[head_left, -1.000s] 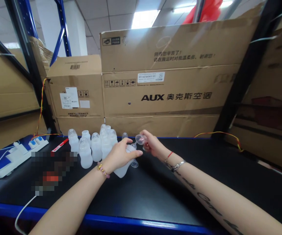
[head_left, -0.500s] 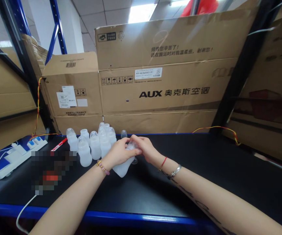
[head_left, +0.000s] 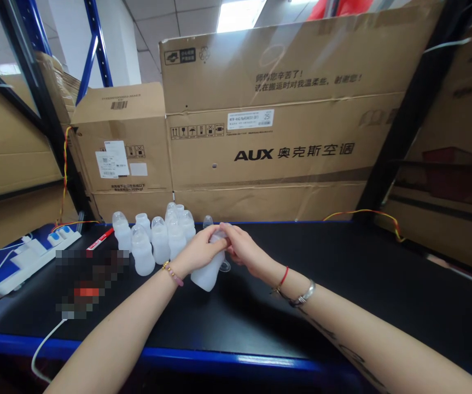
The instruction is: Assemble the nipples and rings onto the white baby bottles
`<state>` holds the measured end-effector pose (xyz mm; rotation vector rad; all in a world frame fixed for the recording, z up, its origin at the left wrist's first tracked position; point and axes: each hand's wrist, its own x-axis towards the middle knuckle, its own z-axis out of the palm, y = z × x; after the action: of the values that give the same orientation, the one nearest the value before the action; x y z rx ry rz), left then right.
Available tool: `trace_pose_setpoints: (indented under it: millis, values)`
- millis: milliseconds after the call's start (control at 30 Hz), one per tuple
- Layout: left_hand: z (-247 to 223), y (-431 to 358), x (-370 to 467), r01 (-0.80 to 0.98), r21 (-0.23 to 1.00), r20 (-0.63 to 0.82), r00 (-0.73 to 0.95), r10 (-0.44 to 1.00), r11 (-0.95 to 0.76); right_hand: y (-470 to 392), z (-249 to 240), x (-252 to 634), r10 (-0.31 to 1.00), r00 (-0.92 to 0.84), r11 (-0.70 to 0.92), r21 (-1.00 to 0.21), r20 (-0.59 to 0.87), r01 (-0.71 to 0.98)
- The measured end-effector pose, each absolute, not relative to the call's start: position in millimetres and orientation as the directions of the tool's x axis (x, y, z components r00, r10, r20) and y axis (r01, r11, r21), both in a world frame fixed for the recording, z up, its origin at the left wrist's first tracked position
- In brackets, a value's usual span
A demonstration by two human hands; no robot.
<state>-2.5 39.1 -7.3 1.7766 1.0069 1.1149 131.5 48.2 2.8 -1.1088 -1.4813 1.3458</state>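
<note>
A translucent white baby bottle is tilted between my hands, its base toward me and its top end largely covered by fingers. My left hand is closed around the upper part of the bottle. My right hand is closed at the bottle's top end, its fingertips touching the left thumb and fingers. Just behind the hands stands a small clear cap. Another clear piece lies on the black tabletop beside the held bottle. Several similar bottles stand upright in a group to the left, most with clear caps.
A red and white marker lies behind a blurred-out object with a white cable. At the far left is a white power strip. Cardboard sheets wall off the back. A blue edge runs along the tabletop's front.
My right wrist has turned slightly and shifted a little right. The held bottle has moved slightly and sits a bit more upright. Both hands stay closed on it.
</note>
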Motion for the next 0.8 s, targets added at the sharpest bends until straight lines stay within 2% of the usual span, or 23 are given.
trace_pose_setpoints:
  millis: [100,167,267,400,467,600,800]
  values:
    - [-7,40,-1,0.127,0.961,0.215,0.210,0.954,-0.245,47,5,131,0.957,-0.268,-0.082,-0.990,-0.111,0.119]
    - [-6,40,1,0.012,0.982,0.186,0.155,0.970,-0.191,45,4,131,0.962,-0.244,-0.096,-0.989,-0.122,0.114]
    - [-1,39,5,-0.139,0.967,0.220,0.041,0.975,-0.212,39,1,131,0.966,-0.247,-0.075,-0.996,-0.082,0.038]
    - [2,39,9,-0.239,0.914,0.317,-0.082,0.945,-0.327,33,0,132,0.931,-0.360,0.046,-0.997,0.063,-0.055]
    - [2,40,10,-0.315,0.894,0.309,-0.079,0.948,-0.318,33,1,133,0.911,-0.409,0.021,-0.997,0.052,-0.081]
    - [5,38,13,-0.420,0.875,0.247,-0.042,0.968,-0.242,35,3,136,0.880,-0.467,-0.157,-0.980,-0.084,-0.119]
    - [8,29,14,-0.389,0.891,0.248,-0.015,0.969,-0.234,32,4,136,0.864,-0.486,-0.164,-0.986,-0.131,-0.027]
